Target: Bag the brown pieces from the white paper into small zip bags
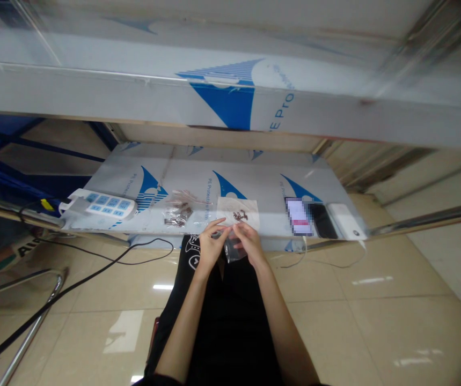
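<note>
Low steel table (198,177) covered in white-and-blue protective film, under a shelf (133,86) with the same film. On the table, left end: white power strip (101,205), black cord trailing to the tiled floor. Right end: two phones (313,219) and a white power bank (345,221) side by side. Middle: clear bags of small dark parts (177,208), then a sheet with a few loose dark parts (240,215). Person seated at the table edge. Left hand (211,245) and right hand (248,241) meet over the lap, fingers of both pinched on a small clear plastic bag (233,251), just short of the edge.
</note>
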{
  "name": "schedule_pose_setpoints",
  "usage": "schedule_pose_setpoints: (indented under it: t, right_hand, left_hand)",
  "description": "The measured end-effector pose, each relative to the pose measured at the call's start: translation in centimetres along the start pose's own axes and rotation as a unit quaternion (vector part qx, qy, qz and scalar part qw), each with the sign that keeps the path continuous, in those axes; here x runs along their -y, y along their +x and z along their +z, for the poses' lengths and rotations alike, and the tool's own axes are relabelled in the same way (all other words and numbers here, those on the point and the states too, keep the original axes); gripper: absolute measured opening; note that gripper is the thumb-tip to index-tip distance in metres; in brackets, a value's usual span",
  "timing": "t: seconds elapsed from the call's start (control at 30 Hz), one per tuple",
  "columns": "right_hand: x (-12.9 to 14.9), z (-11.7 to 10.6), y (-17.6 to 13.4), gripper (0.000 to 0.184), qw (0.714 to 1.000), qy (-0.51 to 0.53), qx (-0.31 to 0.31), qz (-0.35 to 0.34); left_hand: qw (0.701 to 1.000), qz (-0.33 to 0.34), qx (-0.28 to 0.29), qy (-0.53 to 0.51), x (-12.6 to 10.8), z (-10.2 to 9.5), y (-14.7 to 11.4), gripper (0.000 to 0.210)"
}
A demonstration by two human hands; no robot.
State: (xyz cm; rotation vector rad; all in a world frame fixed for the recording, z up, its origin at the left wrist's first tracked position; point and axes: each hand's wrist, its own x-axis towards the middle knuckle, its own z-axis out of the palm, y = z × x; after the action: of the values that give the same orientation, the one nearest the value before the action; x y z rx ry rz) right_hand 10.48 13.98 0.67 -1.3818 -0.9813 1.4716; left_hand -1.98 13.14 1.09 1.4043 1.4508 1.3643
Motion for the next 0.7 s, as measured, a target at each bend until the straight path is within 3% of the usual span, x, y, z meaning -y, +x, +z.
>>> schedule_pose_setpoints:
  t: [0.13,0.23,0.3,0.5,0.63,0.7]
  right_hand:
    - [0.1,-0.2,-0.1,0.037,0.999,0.002,0.022,0.035]
    - [0.2,-0.5,-0.1,0.043,0.998,0.023,0.009,0.063]
    - [0.1,-0.8,-0.1,0.044,0.997,0.038,-0.013,0.071]
    - [-0.1,-2.1,0.3,0.039,0.993,0.059,-0.058,0.078]
    - [0.1,-2.6,0.6,0.036,0.992,0.064,-0.07,0.084]
    - [0.1,-2.8,0.6,0.036,0.992,0.069,-0.074,0.077]
  left_hand:
    - [0.999,-0.029,-0.014,-0.002,1.2,-0.3,0.8,0.024]
    - [0.992,-0.116,-0.028,0.047,3.0,-1.6,3.2,0.037]
    - [0.983,-0.143,-0.007,0.117,4.2,-2.8,5.6,0.04]
    - [0.96,-0.155,0.036,0.232,6.6,-4.8,11.1,0.029]
    - [0.943,-0.135,0.066,0.298,6.2,-4.1,12.1,0.023]
    - [0.939,-0.114,0.061,0.317,5.0,-3.5,11.9,0.033]
